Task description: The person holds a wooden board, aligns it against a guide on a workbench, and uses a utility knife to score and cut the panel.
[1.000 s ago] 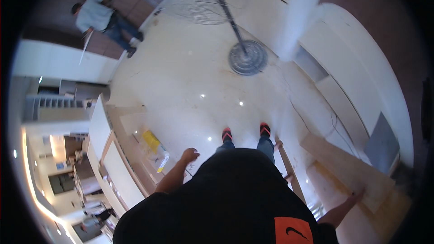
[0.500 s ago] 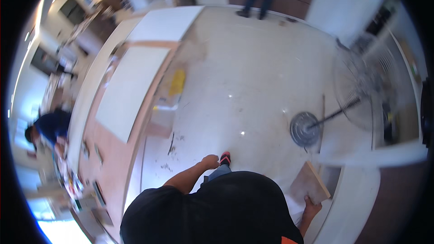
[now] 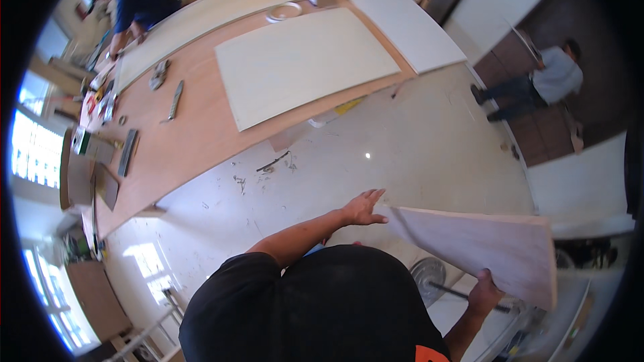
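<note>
Carrying a pale wooden board (image 3: 490, 255) over the floor (image 3: 416, 154): right grip (image 3: 484, 293) closed on its lower edge, left grip (image 3: 362, 208) open, flat against its left end.

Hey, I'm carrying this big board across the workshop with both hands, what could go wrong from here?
The pale board is wide and held only at its edges: the left hand lies flat on one corner, the right hand grips the near edge, so it may tilt or slip. A fan base sits on the floor just under it, an easy thing to trip on. The long workbench is close by, so a swinging corner might strike it.
</note>
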### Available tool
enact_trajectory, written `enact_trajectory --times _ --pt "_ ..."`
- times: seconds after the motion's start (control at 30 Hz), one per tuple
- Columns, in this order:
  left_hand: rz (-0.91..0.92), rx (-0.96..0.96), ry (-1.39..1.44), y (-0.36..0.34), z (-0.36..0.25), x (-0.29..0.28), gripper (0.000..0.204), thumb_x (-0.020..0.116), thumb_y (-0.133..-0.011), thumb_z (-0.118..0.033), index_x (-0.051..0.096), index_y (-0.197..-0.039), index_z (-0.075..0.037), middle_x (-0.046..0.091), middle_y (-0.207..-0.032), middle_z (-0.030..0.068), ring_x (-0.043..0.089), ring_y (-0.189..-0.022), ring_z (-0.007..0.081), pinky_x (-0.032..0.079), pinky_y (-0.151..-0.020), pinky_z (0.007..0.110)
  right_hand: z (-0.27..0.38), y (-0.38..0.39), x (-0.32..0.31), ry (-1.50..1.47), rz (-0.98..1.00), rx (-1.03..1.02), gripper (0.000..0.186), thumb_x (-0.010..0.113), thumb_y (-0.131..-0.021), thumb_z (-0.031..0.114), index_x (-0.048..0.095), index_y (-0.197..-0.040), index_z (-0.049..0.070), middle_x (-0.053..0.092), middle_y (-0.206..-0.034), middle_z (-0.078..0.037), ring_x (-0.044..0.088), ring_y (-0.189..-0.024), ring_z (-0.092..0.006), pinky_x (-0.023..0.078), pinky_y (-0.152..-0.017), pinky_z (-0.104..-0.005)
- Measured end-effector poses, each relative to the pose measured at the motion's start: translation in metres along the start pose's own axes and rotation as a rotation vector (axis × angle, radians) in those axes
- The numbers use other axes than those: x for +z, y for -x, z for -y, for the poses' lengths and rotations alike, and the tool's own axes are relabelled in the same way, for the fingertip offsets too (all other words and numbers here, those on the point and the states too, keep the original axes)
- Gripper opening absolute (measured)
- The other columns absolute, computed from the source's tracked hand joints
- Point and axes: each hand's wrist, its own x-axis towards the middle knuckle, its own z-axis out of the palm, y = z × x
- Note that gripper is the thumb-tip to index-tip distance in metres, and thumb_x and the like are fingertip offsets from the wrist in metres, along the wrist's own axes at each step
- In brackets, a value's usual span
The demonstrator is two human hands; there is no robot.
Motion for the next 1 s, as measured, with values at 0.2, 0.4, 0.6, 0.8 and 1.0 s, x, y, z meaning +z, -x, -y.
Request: enact_trajectory --times 0.2,0.4,0.6,0.8,1.0 --pt "-0.227 0.177 -0.042 -0.035 -0.002 -0.07 0.11 0.069 -0.081 -0.074 0.034 -0.157 -0.002 0.039 -0.157 0.0274 0.037 -0.144 0.0467 0.03 -0.121 0.052 0.004 -0.121 0.029 -0.681 0.061 0.035 0.073 0.074 -0.078 0.018 0.048 -0.143 -0.003 0.053 -0.143 -0.013 0.05 -0.133 -0.0324 0.036 -0.117 -0.0478" --pt "-0.244 -0.06 0.164 -0.026 -0.014 -0.115 0.079 0.077 -0.077 -0.071 0.071 -0.114 -0.001 0.073 -0.101 0.0205 0.069 -0.095 0.0344 0.053 -0.084 0.042 0.015 -0.259 0.103 -1.075 0.319 -0.096 0.066 0.073 -0.086 0.028 0.053 -0.141 -0.001 0.052 -0.147 -0.015 0.048 -0.137 -0.0329 0.036 -0.117 -0.0509" --pt "-0.564 -0.288 0.294 0.012 -0.065 -0.142 0.061 0.082 -0.08 -0.058 0.074 -0.098 0.0 0.069 -0.077 0.0141 0.065 -0.075 0.023 0.051 -0.07 0.039 0.028 -0.361 0.214 -1.062 0.484 0.065 0.07 0.072 -0.092 0.034 0.047 -0.148 -0.001 0.053 -0.147 -0.014 0.048 -0.136 -0.0338 0.037 -0.116 -0.0509" --pt "-0.735 -0.485 0.126 0.108 -0.083 -0.162 0.062 0.071 -0.088 -0.062 0.07 -0.082 0.0 0.063 -0.069 0.0171 0.064 -0.07 0.0268 0.05 -0.068 0.042 0.081 -0.437 0.37 -1.142 0.769 0.439 0.073 0.071 -0.097 0.041 0.044 -0.15 0.0 0.052 -0.148 -0.017 0.048 -0.137 -0.0369 0.037 -0.117 -0.053" --pt "-1.147 -0.829 0.203 0.153 -0.027 -0.098 0.064 0.065 -0.092 -0.061 0.067 -0.078 0.001 0.059 -0.065 0.0176 0.059 -0.063 0.0254 0.048 -0.062 0.041 0.096 -0.386 0.568 -1.064 1.013 0.51 0.067 0.079 -0.092 0.031 0.051 -0.147 0.004 0.061 -0.141 -0.011 0.056 -0.129 -0.0327 0.043 -0.113 -0.0491"
